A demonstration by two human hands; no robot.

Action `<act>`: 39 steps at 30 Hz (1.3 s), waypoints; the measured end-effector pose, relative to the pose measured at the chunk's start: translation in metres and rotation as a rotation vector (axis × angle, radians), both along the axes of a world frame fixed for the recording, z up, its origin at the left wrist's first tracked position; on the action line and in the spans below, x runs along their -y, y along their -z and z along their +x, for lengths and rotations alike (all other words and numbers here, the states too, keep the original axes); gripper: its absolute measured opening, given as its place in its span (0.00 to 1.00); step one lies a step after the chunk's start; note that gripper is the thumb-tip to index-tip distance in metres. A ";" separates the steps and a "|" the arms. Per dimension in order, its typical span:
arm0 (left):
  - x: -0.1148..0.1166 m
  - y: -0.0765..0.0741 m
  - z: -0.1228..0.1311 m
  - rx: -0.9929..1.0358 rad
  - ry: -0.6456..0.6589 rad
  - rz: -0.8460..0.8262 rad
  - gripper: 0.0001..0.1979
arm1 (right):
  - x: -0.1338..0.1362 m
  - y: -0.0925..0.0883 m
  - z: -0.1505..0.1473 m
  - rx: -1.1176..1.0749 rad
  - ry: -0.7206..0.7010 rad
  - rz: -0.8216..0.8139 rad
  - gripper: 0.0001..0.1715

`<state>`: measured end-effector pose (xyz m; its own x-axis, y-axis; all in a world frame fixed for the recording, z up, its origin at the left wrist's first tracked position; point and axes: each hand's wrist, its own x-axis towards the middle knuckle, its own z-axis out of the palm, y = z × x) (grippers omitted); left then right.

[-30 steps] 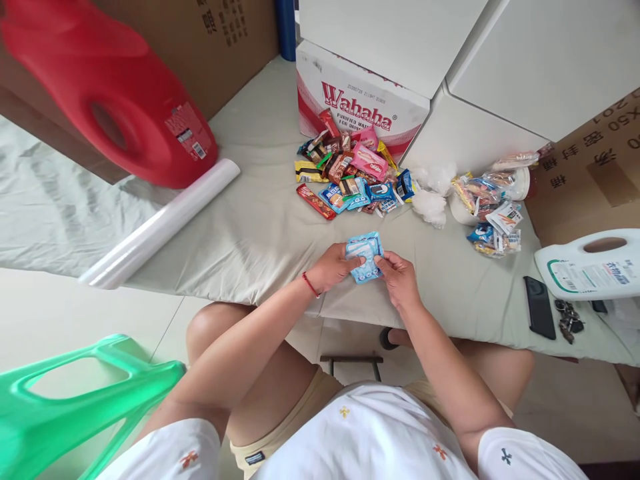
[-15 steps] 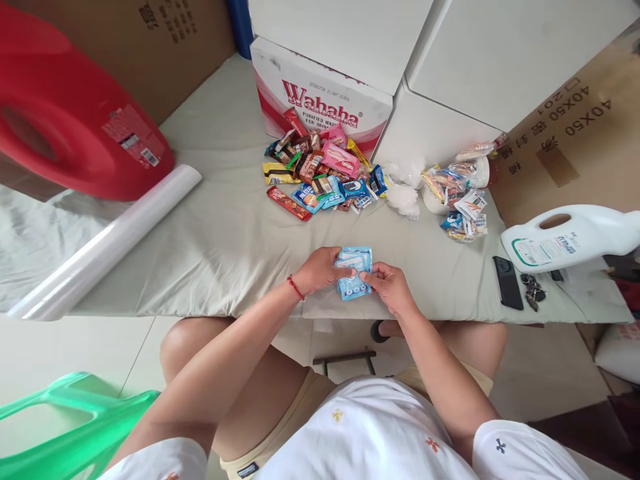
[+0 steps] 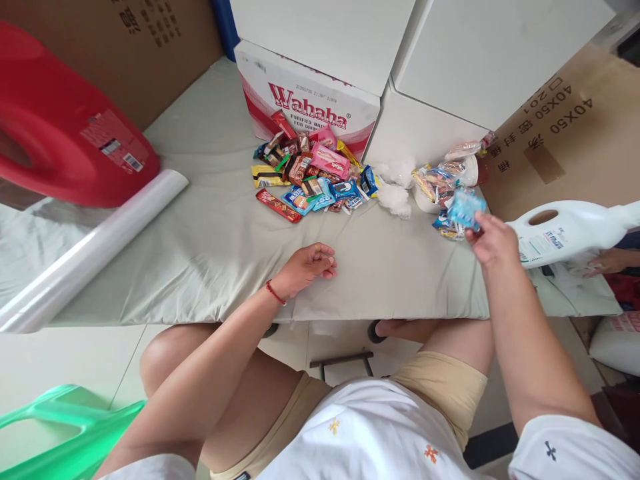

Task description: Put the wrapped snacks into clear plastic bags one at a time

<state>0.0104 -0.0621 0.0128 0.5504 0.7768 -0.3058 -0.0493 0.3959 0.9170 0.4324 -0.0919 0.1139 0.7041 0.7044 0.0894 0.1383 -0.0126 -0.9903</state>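
Note:
My right hand (image 3: 493, 240) is closed on a light-blue snack packet (image 3: 465, 211), blurred by motion. It holds the packet above the small pile of wrapped snacks (image 3: 440, 180) at the right, partly covering it. My left hand (image 3: 307, 269) rests near the front of the cloth-covered surface, fingers loosely curled and slightly apart, with nothing in it. Beyond it lies a larger heap of wrapped snacks (image 3: 313, 177) in red, pink, yellow, brown and blue wrappers. Clear crumpled bags (image 3: 395, 197) sit between the two piles.
A Wahaha carton (image 3: 305, 93) stands behind the heap, beside white boxes (image 3: 430, 120). Left are a red jug (image 3: 70, 127) and a plastic film roll (image 3: 100, 247). A white detergent bottle (image 3: 565, 230) lies at right, near another person's hand (image 3: 613, 261). A green stool (image 3: 70, 433) stands lower left.
Both hands were on the light-blue packet at the front. My right hand has carried it right and away from me, over the small pile; my left hand has let go.

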 end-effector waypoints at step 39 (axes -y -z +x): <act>-0.012 -0.008 -0.010 -0.322 0.017 0.226 0.13 | -0.201 -0.002 -0.054 1.435 -0.191 -0.440 0.40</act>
